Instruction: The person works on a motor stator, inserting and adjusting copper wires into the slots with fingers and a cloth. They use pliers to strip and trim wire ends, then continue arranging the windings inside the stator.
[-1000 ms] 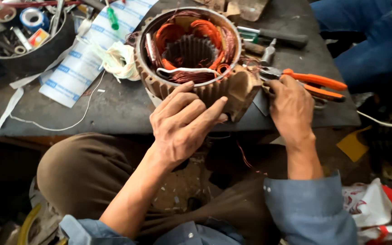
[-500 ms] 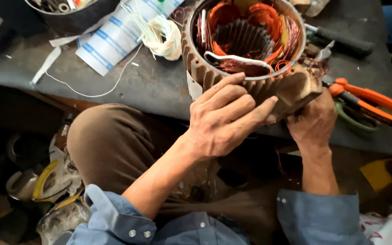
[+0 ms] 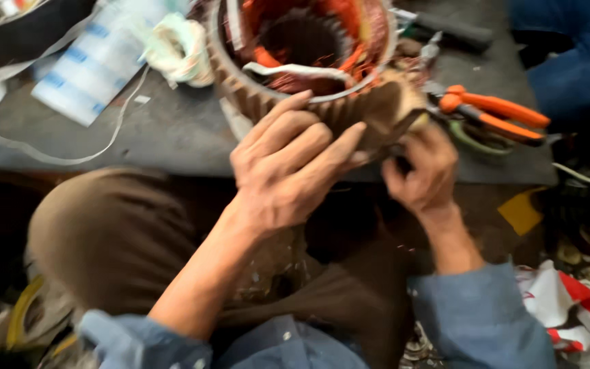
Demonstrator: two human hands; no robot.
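Since the earlier frames both hands have closed in on the near edge of the bench and the view has swung nearer, with some motion blur.

Left hand (image 3: 288, 171): fingers spread and curled over the finned outer wall of the motor stator (image 3: 302, 61), pressing at its 6 o'clock side. Gripping, probably to steady the heavy round body while the other hand works.

Right hand (image 3: 421, 174): fingers pinched shut on the brown mounting foot (image 3: 384, 113) at the stator's 4 o'clock edge, thumb tucked under. Exact hold is blurred.

Stator stands on the dark workbench (image 3: 172, 137), open end up; copper and orange windings show inside, with a white sleeved lead across the near rim.

Around it:
- orange-handled pliers (image 3: 496, 113) at 3 o'clock, just beside the right hand, within easy reach
- coil of pale cord (image 3: 179, 48) at 9 o'clock
- white and blue packet (image 3: 90, 65) further out at 9 o'clock
- dark-handled tool (image 3: 455, 31) at 2 o'clock

Person sits below the bench edge, blue sleeves (image 3: 479, 314) rolled.
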